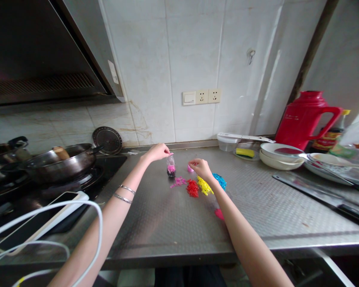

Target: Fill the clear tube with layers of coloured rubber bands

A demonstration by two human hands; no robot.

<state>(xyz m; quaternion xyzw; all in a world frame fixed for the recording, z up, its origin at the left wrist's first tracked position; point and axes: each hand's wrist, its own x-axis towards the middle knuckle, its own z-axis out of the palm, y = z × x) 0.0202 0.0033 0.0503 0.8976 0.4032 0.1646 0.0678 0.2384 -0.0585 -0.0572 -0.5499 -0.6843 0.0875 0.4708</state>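
Note:
A small clear bottle (171, 166) stands upright on the metal counter, with dark pieces at the bottom and pink ones above. My left hand (158, 152) is closed in a pinch at the bottle's mouth, with a bit of pink showing at the fingertips. My right hand (202, 169) is also pinched, just over a small pink cap-like piece (190, 169); what it holds, if anything, is hidden. Loose little pieces lie in piles nearby: pink (178, 182), red (192, 188), yellow (204, 185) and blue (219, 181). A flat pink thing (219, 214) is partly covered by my right forearm.
Pans (62, 163) sit on the stove at left, near a phone (38, 221) and looping white cable (100, 227). At right are stacked bowls (279, 162), a yellow sponge (245, 153), a red thermos jug (302, 121) and a long knife (311, 192).

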